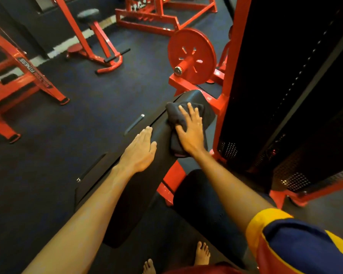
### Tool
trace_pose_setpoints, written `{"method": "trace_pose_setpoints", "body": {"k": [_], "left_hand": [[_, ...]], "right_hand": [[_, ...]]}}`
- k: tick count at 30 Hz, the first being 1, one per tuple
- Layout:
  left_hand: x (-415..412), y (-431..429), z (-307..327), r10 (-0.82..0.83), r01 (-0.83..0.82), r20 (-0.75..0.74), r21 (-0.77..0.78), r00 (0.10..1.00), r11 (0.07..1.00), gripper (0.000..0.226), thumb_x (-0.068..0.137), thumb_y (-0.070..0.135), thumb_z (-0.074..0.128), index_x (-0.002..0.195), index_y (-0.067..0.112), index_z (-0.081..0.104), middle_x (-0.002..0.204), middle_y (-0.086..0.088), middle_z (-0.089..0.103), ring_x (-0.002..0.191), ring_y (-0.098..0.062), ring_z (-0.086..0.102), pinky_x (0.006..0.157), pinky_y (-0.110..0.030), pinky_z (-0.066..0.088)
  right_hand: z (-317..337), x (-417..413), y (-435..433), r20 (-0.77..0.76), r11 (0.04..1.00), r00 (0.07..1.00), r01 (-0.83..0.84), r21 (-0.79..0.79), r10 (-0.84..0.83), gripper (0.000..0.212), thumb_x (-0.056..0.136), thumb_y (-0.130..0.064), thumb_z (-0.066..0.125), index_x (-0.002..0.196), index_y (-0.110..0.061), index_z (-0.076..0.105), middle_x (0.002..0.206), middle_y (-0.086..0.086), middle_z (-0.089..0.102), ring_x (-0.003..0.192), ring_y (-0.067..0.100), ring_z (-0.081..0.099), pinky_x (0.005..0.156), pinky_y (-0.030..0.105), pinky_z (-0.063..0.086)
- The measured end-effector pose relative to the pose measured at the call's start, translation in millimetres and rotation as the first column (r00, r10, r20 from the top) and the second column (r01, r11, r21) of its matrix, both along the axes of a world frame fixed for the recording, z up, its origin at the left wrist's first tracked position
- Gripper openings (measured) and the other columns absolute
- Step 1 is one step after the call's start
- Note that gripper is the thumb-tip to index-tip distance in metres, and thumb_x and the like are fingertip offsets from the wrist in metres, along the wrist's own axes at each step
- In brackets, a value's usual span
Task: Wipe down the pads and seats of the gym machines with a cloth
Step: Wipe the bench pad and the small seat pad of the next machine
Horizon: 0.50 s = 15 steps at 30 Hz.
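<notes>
Fingers point(191, 110) of right hand point(190, 133) spread flat, pressing cloth point(174, 115) onto far end of pad point(163, 155); arm extended toward 12 o'clock. Left hand point(141, 151), fingers straight and together, rests palm-down on pad edge at cloth's 8 o'clock, grasping nothing.

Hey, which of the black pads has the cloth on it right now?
The long pad: the right hand presses the cloth on its far end. The shorter seat beside it shows none.
</notes>
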<state>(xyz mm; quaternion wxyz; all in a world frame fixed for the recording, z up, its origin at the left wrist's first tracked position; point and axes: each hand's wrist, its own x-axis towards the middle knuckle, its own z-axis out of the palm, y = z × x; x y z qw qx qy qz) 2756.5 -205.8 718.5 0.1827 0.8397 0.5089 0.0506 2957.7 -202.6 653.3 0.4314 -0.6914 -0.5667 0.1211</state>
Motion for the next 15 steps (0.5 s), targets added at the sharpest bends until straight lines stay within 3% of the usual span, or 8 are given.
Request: {"method": "trace_pose_setpoints", "body": {"k": [1, 4, 6, 9, 13, 15], "left_hand": [[5.2, 3.6, -0.4, -0.016, 0.016, 0.003, 0.001, 1.000, 1.000, 0.059, 0.108, 0.026, 0.035, 0.160, 0.006, 0.016, 0.167, -0.010, 0.017, 0.154, -0.020, 0.016, 0.125, -0.032, 0.009], [17.0, 12.9, -0.5, -0.040, 0.040, 0.033, -0.002, 0.999, 0.999, 0.059, 0.098, 0.026, 0.036, 0.153, 0.004, 0.032, 0.159, -0.015, 0.036, 0.147, -0.028, 0.032, 0.122, -0.039, 0.023], [23.3, 17.3, -1.9, -0.067, 0.067, 0.016, 0.001, 0.998, 0.998, 0.058, 0.102, 0.022, 0.037, 0.156, 0.003, 0.026, 0.164, -0.013, 0.027, 0.152, -0.025, 0.024, 0.124, -0.035, 0.017], [32.0, 23.7, -3.9, -0.120, 0.120, -0.015, 0.028, 0.993, 0.992, 0.062, 0.107, 0.019, 0.038, 0.160, 0.003, 0.011, 0.168, -0.012, 0.012, 0.156, -0.019, 0.011, 0.126, -0.029, 0.005], [44.6, 36.3, 0.5, -0.153, 0.153, -0.004, -0.005, 0.988, 0.988, 0.061, 0.108, 0.019, 0.037, 0.160, 0.005, 0.010, 0.169, -0.010, 0.010, 0.156, -0.017, 0.009, 0.126, -0.029, 0.004], [49.5, 41.6, 5.7, -0.158, 0.159, 0.034, -0.036, 0.987, 0.987, 0.060, 0.106, 0.017, 0.040, 0.159, 0.006, 0.016, 0.167, -0.010, 0.018, 0.155, -0.019, 0.015, 0.126, -0.032, 0.011]], "right_hand": [[-1.2, -12.4, -5.8, 0.032, 0.999, 0.999, 0.003, 0.033, -0.004, 0.071, 0.086, -0.043, 0.047, 0.155, -0.025, 0.041, 0.168, 0.006, 0.023, 0.157, 0.033, 0.012, 0.126, 0.053, 0.008], [-29.1, -23.6, -37.0, 0.198, 0.972, 0.965, -0.198, 0.127, 0.171, 0.071, 0.087, -0.039, 0.053, 0.156, -0.025, 0.040, 0.169, 0.004, 0.020, 0.158, 0.029, 0.007, 0.126, 0.053, 0.006], [-47.7, -2.7, -40.6, 0.208, 0.969, 0.962, -0.208, 0.132, 0.178, 0.072, 0.087, -0.038, 0.054, 0.156, -0.023, 0.040, 0.169, 0.006, 0.019, 0.158, 0.029, 0.009, 0.124, 0.058, 0.014], [-44.4, 21.6, -21.6, 0.007, 1.000, 1.000, 0.021, 0.016, -0.021, 0.070, 0.091, -0.043, 0.047, 0.158, -0.026, 0.035, 0.171, 0.005, 0.014, 0.156, 0.030, 0.013, 0.124, 0.056, 0.017], [-9.0, -4.2, -2.9, -0.365, 0.980, 0.910, 0.182, -0.078, -0.198, 0.068, 0.094, -0.039, 0.050, 0.159, -0.031, 0.032, 0.172, 0.001, 0.010, 0.158, 0.029, 0.005, 0.127, 0.053, 0.004], [-7.8, -25.2, -13.8, -0.326, 0.987, 0.932, 0.156, -0.039, -0.160, 0.068, 0.092, -0.038, 0.051, 0.158, -0.031, 0.034, 0.171, -0.001, 0.011, 0.158, 0.029, 0.001, 0.126, 0.049, -0.001]]}}
